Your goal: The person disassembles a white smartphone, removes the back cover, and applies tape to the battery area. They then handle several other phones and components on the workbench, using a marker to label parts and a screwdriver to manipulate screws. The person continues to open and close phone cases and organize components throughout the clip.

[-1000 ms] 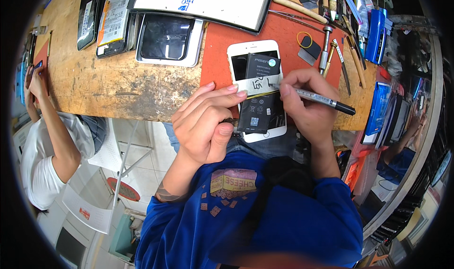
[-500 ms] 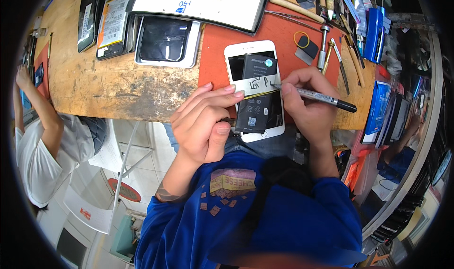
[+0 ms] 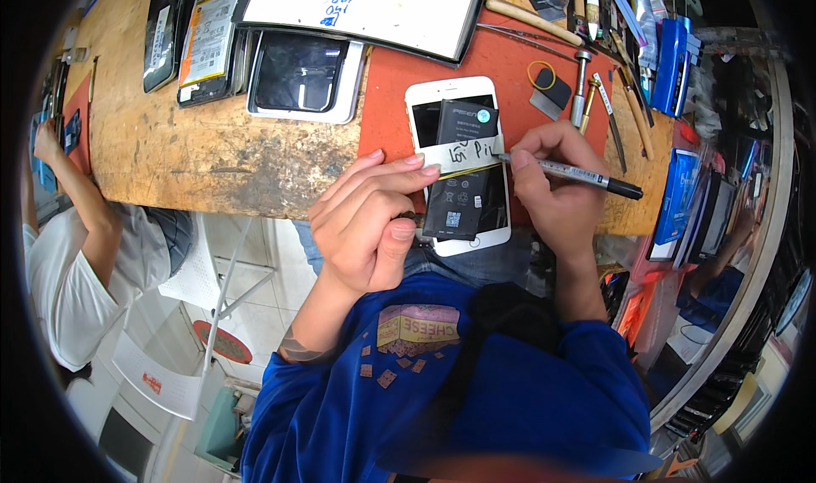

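Note:
A white smartphone (image 3: 480,241) lies on the orange mat with a black phone battery (image 3: 466,201) on top of its dark screen. Across the battery runs a white paper strip (image 3: 435,155) with handwriting on it, and a yellow band (image 3: 467,172) just below. My left hand (image 3: 361,215) rests its fingertips on the strip's left end, the fingers stretched out and the thumb apart. Pinched in my right hand (image 3: 561,190) is a black-capped marker pen (image 3: 586,176), its tip at the strip's right end.
An orange mat (image 3: 387,101) covers part of the worn wooden bench (image 3: 212,160). A notebook (image 3: 365,7), several phones (image 3: 297,67) and an opened phone (image 3: 208,50) lie beyond. Screwdrivers (image 3: 579,88) and other tools crowd the right. Another person's arm (image 3: 81,181) is at far left.
The pen tip has shifted slightly right along the strip and added strokes to the writing. My left hand stays in place on the strip.

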Motion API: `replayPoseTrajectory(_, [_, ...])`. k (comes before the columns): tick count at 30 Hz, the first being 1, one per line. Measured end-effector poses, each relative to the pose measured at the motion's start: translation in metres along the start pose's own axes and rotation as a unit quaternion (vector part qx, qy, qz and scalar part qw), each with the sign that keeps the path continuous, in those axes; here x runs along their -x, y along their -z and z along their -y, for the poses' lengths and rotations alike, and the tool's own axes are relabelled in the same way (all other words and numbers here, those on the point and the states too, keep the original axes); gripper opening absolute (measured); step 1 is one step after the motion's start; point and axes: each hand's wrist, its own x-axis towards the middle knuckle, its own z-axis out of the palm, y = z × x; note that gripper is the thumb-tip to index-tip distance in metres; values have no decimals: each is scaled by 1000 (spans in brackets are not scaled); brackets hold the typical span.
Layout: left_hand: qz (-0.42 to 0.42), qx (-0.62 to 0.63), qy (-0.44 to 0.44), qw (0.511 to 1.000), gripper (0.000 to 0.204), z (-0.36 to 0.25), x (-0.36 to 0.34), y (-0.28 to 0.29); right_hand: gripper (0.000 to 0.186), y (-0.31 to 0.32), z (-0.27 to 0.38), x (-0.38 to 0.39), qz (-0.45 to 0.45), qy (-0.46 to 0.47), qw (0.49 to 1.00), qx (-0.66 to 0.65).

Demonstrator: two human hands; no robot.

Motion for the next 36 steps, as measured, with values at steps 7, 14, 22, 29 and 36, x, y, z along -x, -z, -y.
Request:
replayPoseTrajectory(7, [-2, 2, -1, 1000, 51, 1, 1, -1, 8, 0, -1, 1, -12, -36, 999, -10])
replayPoseTrajectory(14, [-22, 31, -10, 999, 30, 4, -2, 0, 8, 3, 1, 2, -39, -53, 994, -84])
replayPoseTrajectory(22, [-23, 160, 124, 979, 20, -19, -4, 13, 19, 7, 30, 15, 106, 94, 973, -183])
replayPoseTrajectory(29, [-13, 84, 1, 996, 27, -26, -10, 17, 21, 3, 58, 20, 178, 55, 977, -99])
replayPoseTrajectory(36, [28, 37, -2, 999, 31, -31, -3, 23, 17, 6, 52, 30, 145, 57, 982, -109])
